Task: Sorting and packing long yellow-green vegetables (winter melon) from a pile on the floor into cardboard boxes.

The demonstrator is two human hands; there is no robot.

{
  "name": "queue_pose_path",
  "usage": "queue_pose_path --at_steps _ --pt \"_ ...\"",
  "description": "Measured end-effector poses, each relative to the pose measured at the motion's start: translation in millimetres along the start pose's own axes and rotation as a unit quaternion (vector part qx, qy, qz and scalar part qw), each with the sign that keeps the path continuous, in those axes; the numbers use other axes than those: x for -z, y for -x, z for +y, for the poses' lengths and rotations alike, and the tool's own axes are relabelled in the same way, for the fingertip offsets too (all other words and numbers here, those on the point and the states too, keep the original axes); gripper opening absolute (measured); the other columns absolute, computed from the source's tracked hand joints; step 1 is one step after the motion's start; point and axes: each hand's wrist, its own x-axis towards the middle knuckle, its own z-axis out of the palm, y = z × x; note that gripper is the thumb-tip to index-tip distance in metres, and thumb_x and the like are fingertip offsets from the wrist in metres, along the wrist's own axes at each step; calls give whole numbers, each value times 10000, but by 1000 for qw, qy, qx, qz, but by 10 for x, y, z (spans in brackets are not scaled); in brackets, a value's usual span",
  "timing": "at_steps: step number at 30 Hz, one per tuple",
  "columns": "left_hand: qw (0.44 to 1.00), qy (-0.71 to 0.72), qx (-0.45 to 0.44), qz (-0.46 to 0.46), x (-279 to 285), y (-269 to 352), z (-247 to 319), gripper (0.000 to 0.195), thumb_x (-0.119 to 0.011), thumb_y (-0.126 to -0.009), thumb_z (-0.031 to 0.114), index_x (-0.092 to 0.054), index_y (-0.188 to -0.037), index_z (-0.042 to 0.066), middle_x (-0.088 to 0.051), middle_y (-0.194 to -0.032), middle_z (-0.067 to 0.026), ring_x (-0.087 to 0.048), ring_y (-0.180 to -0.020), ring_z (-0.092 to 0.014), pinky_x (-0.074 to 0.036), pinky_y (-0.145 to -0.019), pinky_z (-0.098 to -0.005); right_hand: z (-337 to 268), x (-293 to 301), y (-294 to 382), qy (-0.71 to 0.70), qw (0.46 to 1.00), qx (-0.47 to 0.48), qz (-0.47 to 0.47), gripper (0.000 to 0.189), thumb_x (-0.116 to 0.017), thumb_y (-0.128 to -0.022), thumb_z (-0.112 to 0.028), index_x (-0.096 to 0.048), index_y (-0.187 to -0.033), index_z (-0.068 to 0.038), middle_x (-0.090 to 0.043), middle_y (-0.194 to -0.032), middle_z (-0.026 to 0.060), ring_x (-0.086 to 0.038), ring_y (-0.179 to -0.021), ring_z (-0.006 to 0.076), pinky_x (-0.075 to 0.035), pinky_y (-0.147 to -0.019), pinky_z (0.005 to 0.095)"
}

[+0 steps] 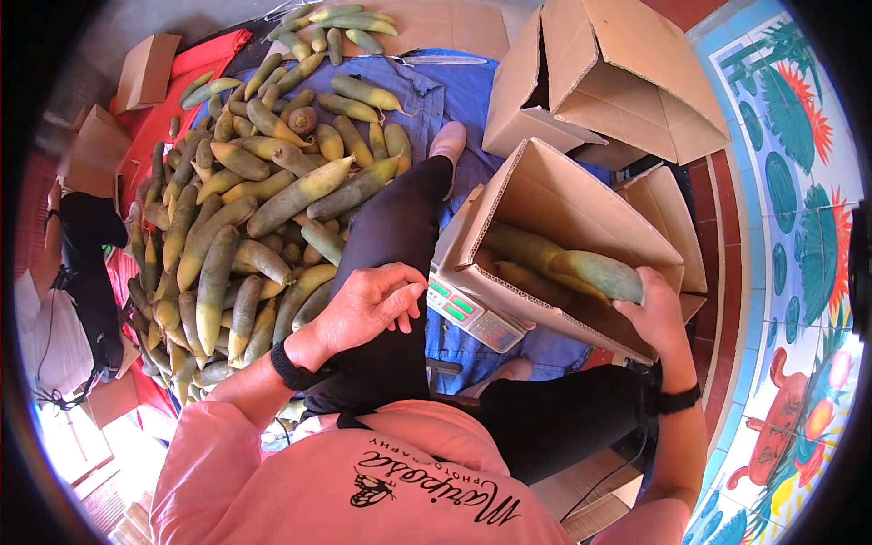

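Note:
My right hand (657, 310) grips the pale green end of a large green radish (603, 272) inside an open cardboard box (565, 177). More radishes (528, 276) lie in shadow at the bottom of this box. The box rests on a digital scale (470, 310) whose lit display and keypad face me. Over my thigh hovers my left hand (378, 300), fingers loosely curled and holding nothing, close to the scale's corner. Left of my leg spreads a big heap of green radishes (238, 163), many with yellowish tips.
Empty-looking cardboard boxes (640, 61) stand beyond the scale. A knife (443, 60) lies on the blue cloth (470, 85). Several small radishes (334, 27) sit on flat cardboard at the back. Another person (88, 272) is at the left. A painted tile wall (783, 225) borders the right.

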Motion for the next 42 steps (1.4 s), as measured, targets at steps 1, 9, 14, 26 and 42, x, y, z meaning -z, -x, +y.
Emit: queue_pose_path --at_steps 1,9,14,26,42 --pt "1000 2 1 -1 2 -11 12 312 -469 -982 281 -565 -1082 2 -628 -768 -54 -626 -639 -98 -477 -552 -217 44 -78 -104 1 1000 -1 -2 509 -727 -707 -192 -509 -1112 26 -581 -1042 224 -565 -987 373 -443 -845 408" --pt "1000 28 6 -5 21 -25 24 291 -468 -982 260 -561 -1069 -2 -630 -763 -61 -630 -630 -107 -481 -545 -218 205 -487 -462 -138 981 -62 -119 396 -626 -848 -217 -524 -1170 -12 -634 -915 196 -620 -791 321 -487 -711 370" --pt "999 24 10 18 45 18 -1 281 -458 -984 244 -556 -1067 -5 -632 -767 -65 -632 -633 -111 -484 -545 -222 51 -233 -278 -177 976 -35 -125 312 -598 -860 -161 -563 -1131 -10 -629 -849 168 -617 -759 294 -489 -700 351" --pt "903 -46 41 425 996 653 -1193 204 -476 -932 166 -612 -909 16 -616 -715 -29 -596 -657 -105 -470 -591 -246 66 -105 992 -192 938 -71 281 159 -513 -919 -58 -596 -1030 18 -612 -909 131 -609 -845 226 -482 -760 304" --pt "770 -460 249 366 915 1088 -2522 510 -701 -744 299 -525 -1182 107 -493 -1201 -112 -452 -1150 -300 -395 -956 -432 260 -898 1584 -15 947 -126 295 152 -530 -898 -52 -582 -1015 31 -599 -946 172 -585 -885 317 -465 -791 381"
